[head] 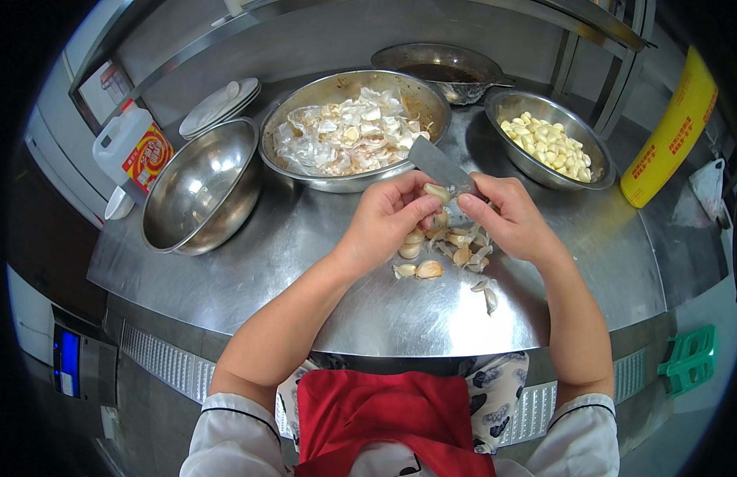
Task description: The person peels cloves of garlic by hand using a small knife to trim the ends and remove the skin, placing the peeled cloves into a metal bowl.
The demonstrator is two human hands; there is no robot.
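Between the fingers of my left hand [398,211] is a garlic clove [438,192]. My right hand [508,211] grips a knife, whose broad steel blade [443,167] points up and to the left; most of its handle is hidden in my palm. My right thumb is close to the clove's end. Beneath both hands, unpeeled garlic cloves [429,269] and loose garlic skins [477,260] lie on the steel table [356,310]. Beyond my hands stands a wide steel basin [344,185] heaped with garlic skins [350,131]. Peeled cloves [547,143] fill part of a steel bowl [604,173] at right.
A tilted steel bowl [195,185] rests at left, beside a plastic jug [133,143] and stacked white plates [222,107]. Behind is a pan with dark liquid [443,73]. A yellow roll [672,128] stands at right. On the floor is a green stool [690,361].
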